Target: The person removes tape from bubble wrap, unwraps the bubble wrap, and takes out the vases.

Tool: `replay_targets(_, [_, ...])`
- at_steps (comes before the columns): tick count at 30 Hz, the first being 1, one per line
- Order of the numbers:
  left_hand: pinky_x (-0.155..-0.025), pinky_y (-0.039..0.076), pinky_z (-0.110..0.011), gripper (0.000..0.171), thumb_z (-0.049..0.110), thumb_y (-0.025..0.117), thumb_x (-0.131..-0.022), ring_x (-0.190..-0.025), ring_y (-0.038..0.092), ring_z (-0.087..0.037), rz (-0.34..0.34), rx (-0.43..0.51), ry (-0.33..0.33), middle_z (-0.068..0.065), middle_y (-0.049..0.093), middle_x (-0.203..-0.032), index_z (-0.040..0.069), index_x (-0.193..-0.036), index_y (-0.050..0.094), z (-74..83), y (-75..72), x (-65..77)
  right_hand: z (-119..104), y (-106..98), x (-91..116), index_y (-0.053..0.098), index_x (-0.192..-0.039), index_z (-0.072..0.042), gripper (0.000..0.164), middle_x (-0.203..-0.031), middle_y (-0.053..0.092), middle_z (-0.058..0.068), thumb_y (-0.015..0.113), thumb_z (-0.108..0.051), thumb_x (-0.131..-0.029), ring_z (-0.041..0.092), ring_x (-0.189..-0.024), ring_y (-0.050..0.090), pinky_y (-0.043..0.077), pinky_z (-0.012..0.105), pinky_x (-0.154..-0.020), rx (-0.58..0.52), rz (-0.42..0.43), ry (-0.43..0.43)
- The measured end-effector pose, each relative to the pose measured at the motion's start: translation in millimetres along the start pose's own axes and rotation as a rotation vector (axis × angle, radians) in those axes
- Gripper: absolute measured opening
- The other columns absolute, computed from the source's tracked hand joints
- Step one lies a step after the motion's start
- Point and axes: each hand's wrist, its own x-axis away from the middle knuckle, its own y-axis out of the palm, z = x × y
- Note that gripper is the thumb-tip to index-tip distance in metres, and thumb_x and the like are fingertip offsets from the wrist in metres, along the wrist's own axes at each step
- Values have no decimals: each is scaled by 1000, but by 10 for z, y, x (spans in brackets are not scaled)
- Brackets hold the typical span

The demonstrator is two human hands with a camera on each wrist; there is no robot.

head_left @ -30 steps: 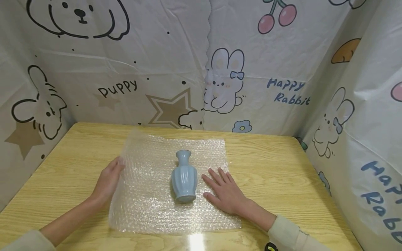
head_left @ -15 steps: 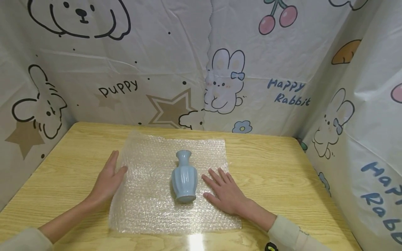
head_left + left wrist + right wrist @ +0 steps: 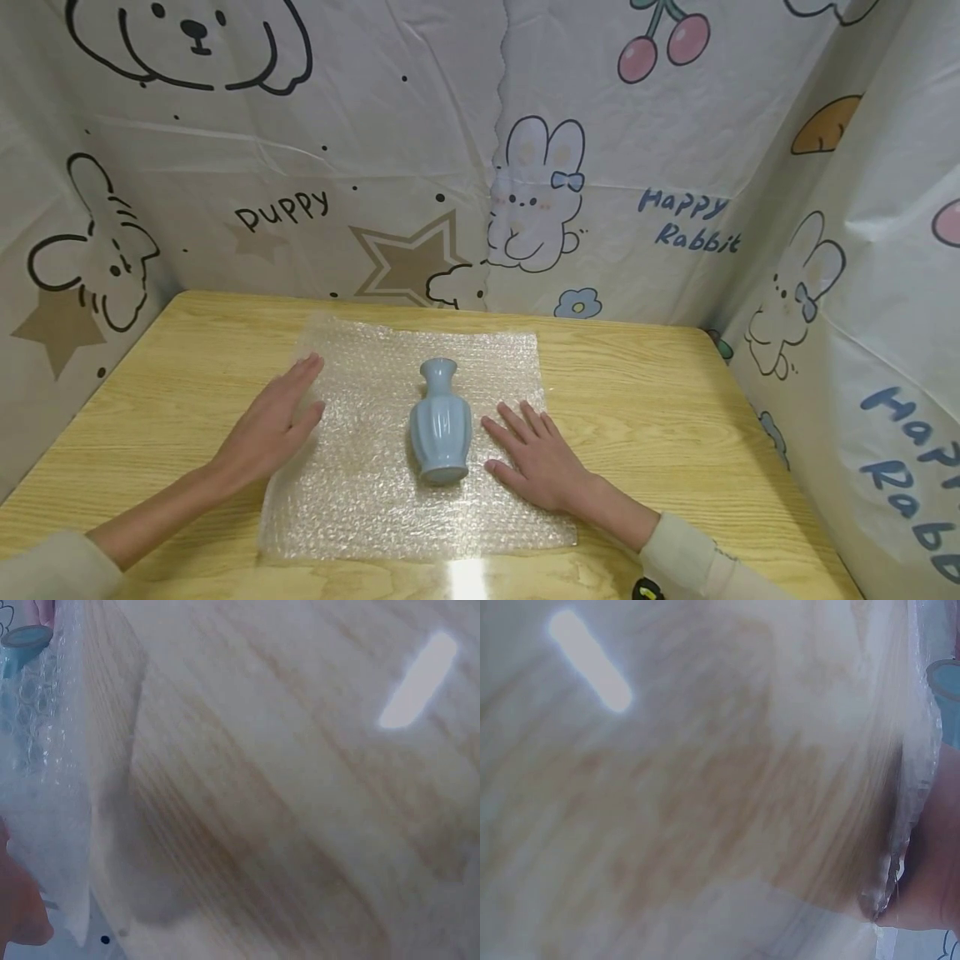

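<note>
A pale blue vase [image 3: 441, 429] lies on its side on a sheet of bubble wrap [image 3: 360, 492], its mouth toward the back wall and its base toward me. My left hand [image 3: 273, 421] is at the sheet's left edge, fingers straight and thumb apart, overlapping the wrap in the head view. On the right part of the sheet my right hand [image 3: 536, 458] rests palm down with its fingers spread, a little to the right of the vase. In the left wrist view the vase's base [image 3: 26, 636] shows at the upper left corner beside the wrap.
The wooden table [image 3: 637, 400] extends around the sheet on all sides. A printed cloth [image 3: 405, 167] with cartoon animals hangs along the back and both sides. Light glares off the table's front edge.
My left hand has let go of the bubble wrap's left edge, straightened its fingers and moved right over the sheet. That edge lies lower. The right hand and the vase have stayed put.
</note>
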Motion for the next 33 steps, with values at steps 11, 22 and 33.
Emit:
replay_targets(11, [-112,28,-59,59,24,51,-105,-142,31,-43,-62,-61,65,-21,30,-158,-2,-154,31,131,-1,-87,-6,-11,-2,27,-160,-23,65,-164,18,11,31,-56,-105,42,-148,13,16,60,-116,-1,-14,14])
replay_targets(22, [-114,23,-59,62,30,51,-105,-145,24,-41,-106,-35,66,-19,30,-159,-2,-154,32,289,148,-161,-1,-2,2,26,-160,-23,65,-164,18,10,31,-57,-105,41,-148,13,17,60,-116,4,-16,14])
replay_targets(33, [-115,23,-59,62,30,55,-103,-145,26,-41,-108,-29,87,-19,30,-159,-2,-152,35,441,314,-257,2,2,0,26,-160,-23,65,-164,18,11,30,-57,-105,42,-148,13,17,60,-116,3,-13,10])
